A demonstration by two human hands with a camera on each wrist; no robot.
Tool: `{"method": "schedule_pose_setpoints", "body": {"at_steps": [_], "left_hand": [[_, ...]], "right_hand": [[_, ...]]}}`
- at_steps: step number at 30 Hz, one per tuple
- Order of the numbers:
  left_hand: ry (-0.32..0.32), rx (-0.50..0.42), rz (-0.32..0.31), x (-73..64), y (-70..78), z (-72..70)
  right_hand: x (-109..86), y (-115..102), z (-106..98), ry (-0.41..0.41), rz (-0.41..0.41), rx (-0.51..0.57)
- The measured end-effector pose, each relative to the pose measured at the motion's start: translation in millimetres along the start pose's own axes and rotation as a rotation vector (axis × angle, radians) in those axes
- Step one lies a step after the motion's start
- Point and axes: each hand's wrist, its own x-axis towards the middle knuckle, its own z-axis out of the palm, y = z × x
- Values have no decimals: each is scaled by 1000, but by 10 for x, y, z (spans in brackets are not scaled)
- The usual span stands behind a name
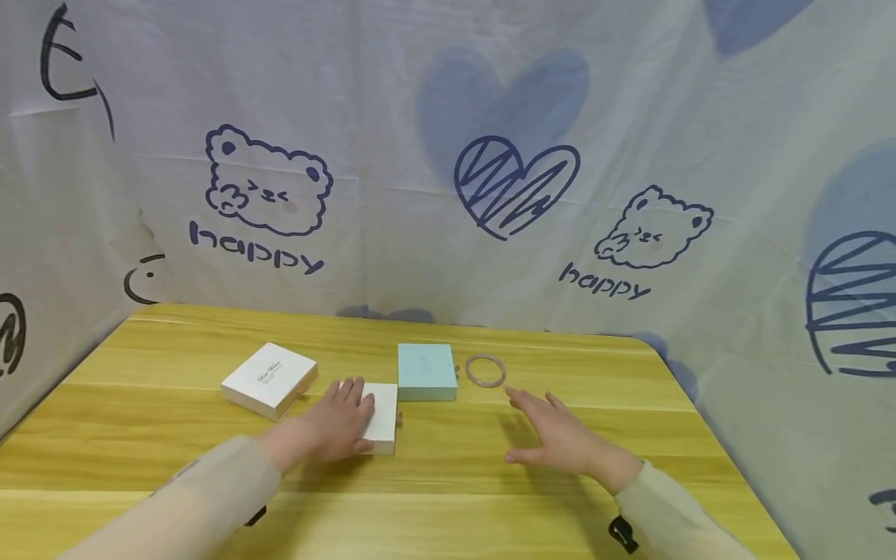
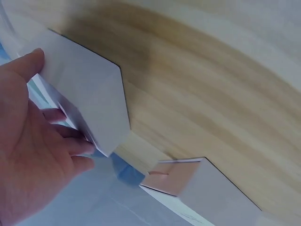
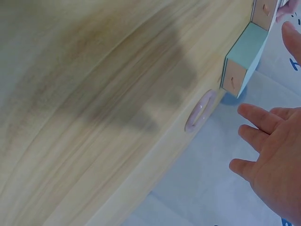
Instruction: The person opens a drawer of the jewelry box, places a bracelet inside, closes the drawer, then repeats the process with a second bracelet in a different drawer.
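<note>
My left hand [image 1: 341,420] rests on a white box [image 1: 383,420] lying on the table, its fingers spread over the top. In the left wrist view, the thumb touches the near side of that white box [image 2: 94,89]. My right hand [image 1: 563,439] hovers above the table with spread fingers and holds nothing. Just beyond its fingertips lies a pale mauve ring-shaped bangle [image 1: 485,383], flat on the wood; the right wrist view shows it too. A light blue box [image 1: 427,373] sits between the bangle and the white box, with a small tab on its right side.
Another white box [image 1: 271,377], printed with small lettering, lies at an angle to the left of my left hand. The wooden table [image 1: 448,513] ends at the back against a hanging cloth [image 1: 392,194] with bear and heart drawings.
</note>
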Motion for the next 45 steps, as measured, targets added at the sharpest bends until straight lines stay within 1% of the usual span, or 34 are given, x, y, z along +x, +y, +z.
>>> {"method": "schedule_pose_setpoints", "body": {"at_steps": [4, 6, 10, 15, 22, 27, 29, 31, 33, 36, 38, 41, 43, 45], "left_hand": [[1, 15, -14, 99, -43, -38], [4, 39, -26, 144, -55, -59], [10, 67, -68, 224, -78, -91], [21, 80, -114, 305, -119, -91], [54, 112, -179, 326, -179, -82], [70, 111, -191, 332, -210, -77], [64, 99, -194, 333, -224, -58], [60, 63, -198, 327, -246, -22], [65, 10, -202, 305, -278, 23], [80, -82, -217, 220, -347, 71], [98, -128, -234, 133, -419, 86], [109, -159, -285, -30, -567, 80], [86, -176, -323, -145, -675, 71], [40, -196, -351, -252, -766, 51]], "right_hand": [[-8, 21, 26, -1, 7, -9], [-7, 26, 41, -2, 7, -12], [-7, 20, 56, 3, -8, -24], [-10, 11, 63, 0, -3, -29], [-19, 7, 65, -17, 12, -9], [-27, 26, 82, -8, 17, 9], [-28, 32, 89, -5, 17, 13], [-25, 42, 98, -5, 12, 10], [-23, 43, 103, -7, 16, 9], [-20, 44, 107, -11, 13, -1], [-21, 39, 103, -14, 18, 0], [-24, 31, 95, -23, 31, 6], [-23, 23, 86, -31, 37, 10], [-18, 16, 78, -38, 39, 11]]}}
